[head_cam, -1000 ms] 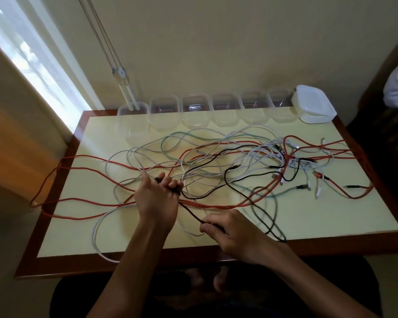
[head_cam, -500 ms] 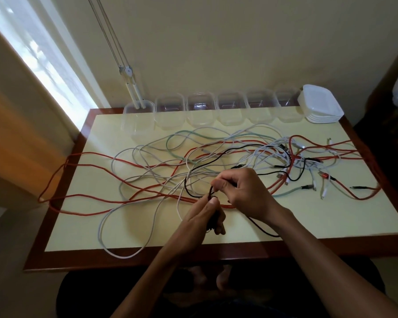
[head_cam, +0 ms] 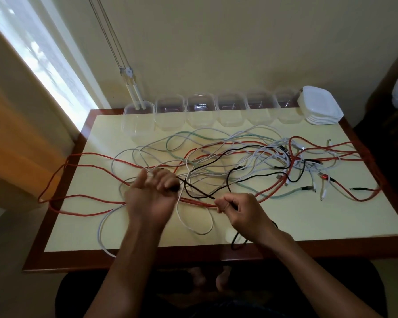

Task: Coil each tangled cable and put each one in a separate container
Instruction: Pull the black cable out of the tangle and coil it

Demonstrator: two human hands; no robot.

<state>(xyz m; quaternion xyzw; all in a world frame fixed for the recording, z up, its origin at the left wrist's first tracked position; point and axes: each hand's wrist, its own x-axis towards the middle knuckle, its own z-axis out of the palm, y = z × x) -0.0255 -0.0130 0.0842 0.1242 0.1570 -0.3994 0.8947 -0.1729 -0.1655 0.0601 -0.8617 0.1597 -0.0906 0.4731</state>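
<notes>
Both hands — left hand (head_cam: 151,196), right hand (head_cam: 239,208) — grip black cable (head_cam: 199,192).

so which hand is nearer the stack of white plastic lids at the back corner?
Right. The right hand sits at the table's near middle, diagonally below the stack of white plastic lids; the left hand is farther over to the left.

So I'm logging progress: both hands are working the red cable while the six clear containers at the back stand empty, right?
Not the red one: the head view shows the left hand and right hand holding the black cable. The clear containers do stand empty.
</notes>
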